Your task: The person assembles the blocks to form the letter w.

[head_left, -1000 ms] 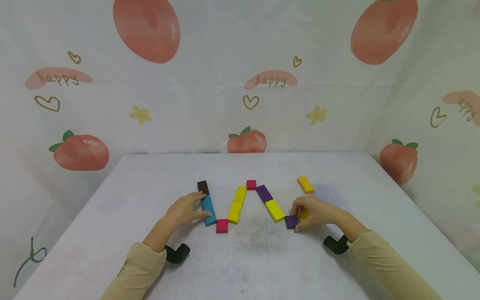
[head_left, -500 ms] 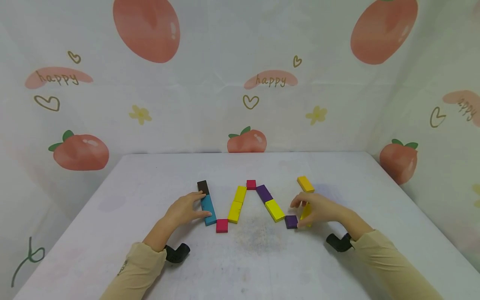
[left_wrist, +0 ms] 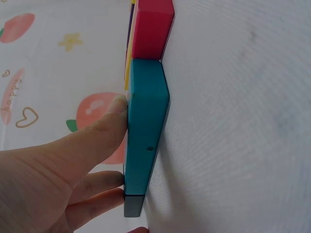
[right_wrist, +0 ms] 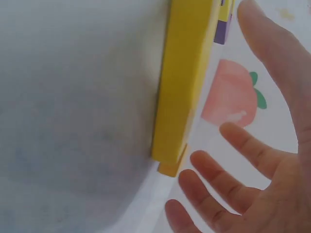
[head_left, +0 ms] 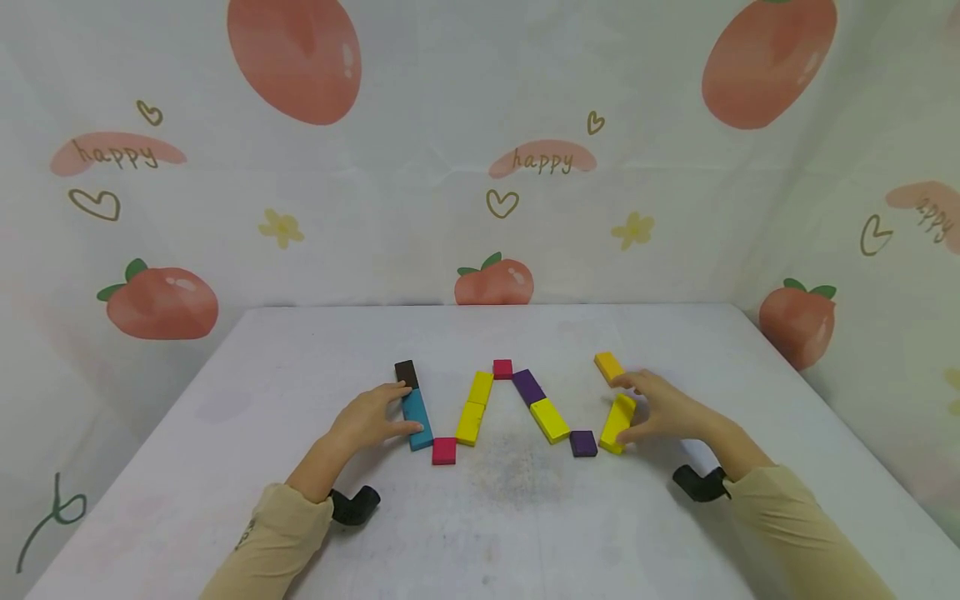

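My left hand (head_left: 367, 423) rests its fingertips on the blue block (head_left: 417, 421), near its joint with the dark brown block (head_left: 406, 374). The left wrist view has thumb and fingers touching the blue block's (left_wrist: 146, 131) top face. My right hand (head_left: 667, 410) is spread beside a yellow block (head_left: 617, 425), its thumb near the lower end and its fingers near the orange-yellow block (head_left: 608, 367). In the right wrist view the fingers are apart from the yellow block (right_wrist: 184, 82). A purple square block (head_left: 582, 443) lies just left of that yellow block, with a slight gap.
Between the hands a zigzag continues: a red block (head_left: 444, 451), two yellow blocks (head_left: 476, 408), another red block (head_left: 502, 369), a purple block (head_left: 528, 387) and a yellow block (head_left: 550, 422). All lie flat on the white table (head_left: 480, 533). A printed cloth (head_left: 375, 217) hangs behind.
My right hand has let go near the purple square and moved right and slightly back, uncovering the yellow block. My left hand has stayed in place.
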The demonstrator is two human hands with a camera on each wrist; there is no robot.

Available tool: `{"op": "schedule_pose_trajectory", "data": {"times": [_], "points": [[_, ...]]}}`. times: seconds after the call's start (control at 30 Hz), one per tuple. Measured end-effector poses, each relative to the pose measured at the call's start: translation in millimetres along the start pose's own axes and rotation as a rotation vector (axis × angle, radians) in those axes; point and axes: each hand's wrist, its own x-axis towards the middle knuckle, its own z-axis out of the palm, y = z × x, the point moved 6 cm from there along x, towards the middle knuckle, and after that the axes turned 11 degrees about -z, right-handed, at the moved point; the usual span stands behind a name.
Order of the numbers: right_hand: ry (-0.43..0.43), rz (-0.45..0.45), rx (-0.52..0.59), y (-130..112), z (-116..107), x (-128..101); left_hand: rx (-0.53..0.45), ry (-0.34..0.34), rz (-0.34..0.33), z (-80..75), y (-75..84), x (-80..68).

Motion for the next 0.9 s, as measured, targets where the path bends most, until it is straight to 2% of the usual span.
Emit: {"op": "schedule_pose_trajectory", "data": {"times": [0.23,0.53,0.9], "points": [[-0.016,0.036,0.017,1.1,8.5,-4.8,-0.008,-0.001,-0.004,1.1,-0.9,0.6],[-0.034,0.052,-0.023,-1.0,11.9,-4.8,-0.004,-0.002,-0.003,0.9,0.1,-0.1],[-0.006,-0.003,-0.045,-3.3,8.7,-3.0,-0.006,-0.005,-0.007,0.7,0.1,-0.5]]}}
